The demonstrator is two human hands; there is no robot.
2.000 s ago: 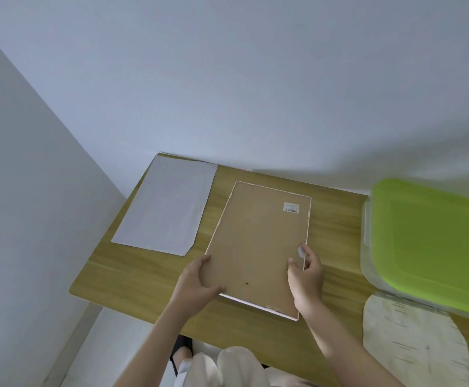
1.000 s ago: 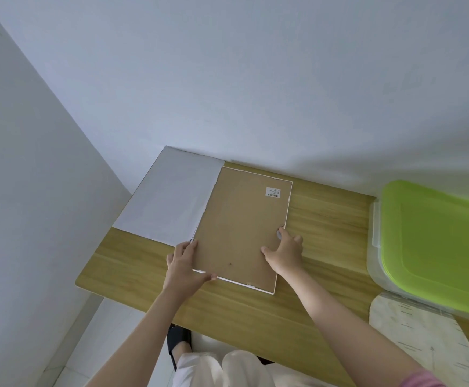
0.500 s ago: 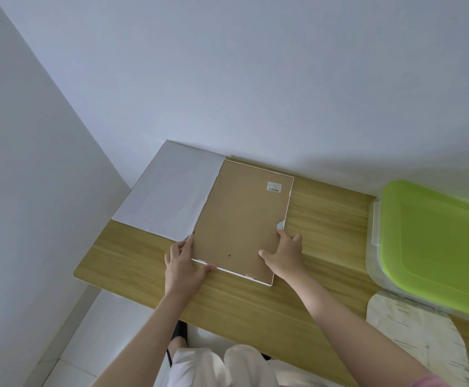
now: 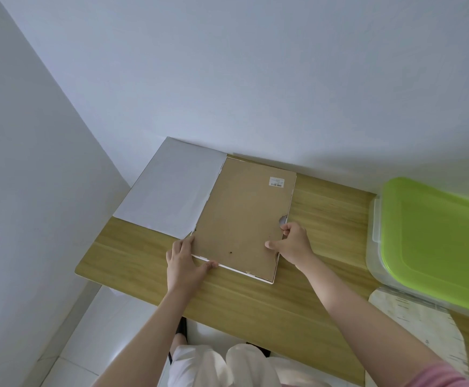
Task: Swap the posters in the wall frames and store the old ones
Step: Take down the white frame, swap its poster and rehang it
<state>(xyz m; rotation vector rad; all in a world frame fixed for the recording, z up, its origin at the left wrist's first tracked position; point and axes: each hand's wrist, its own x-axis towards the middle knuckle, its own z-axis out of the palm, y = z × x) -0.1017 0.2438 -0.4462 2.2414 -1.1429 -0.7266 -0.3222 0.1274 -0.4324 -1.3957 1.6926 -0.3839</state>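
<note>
A white-edged picture frame (image 4: 241, 216) lies face down on the wooden table (image 4: 325, 291), its brown backing board up, with a small barcode label near its far right corner. My left hand (image 4: 184, 265) grips the frame's near left corner. My right hand (image 4: 292, 243) holds its right edge, thumb on the backing board, just below a small cut-out in the board. A white sheet (image 4: 172, 191) lies flat to the left, its right edge tucked under the frame.
A clear storage box with a green lid (image 4: 434, 241) stands at the table's right end. A pale printed poster (image 4: 420, 331) lies in front of it. White walls close off the far side and the left.
The frame has been slid left and away, so it now overlaps the white sheet's right edge. Both hands kept hold, the right one shifting to grip the frame's right edge.
</note>
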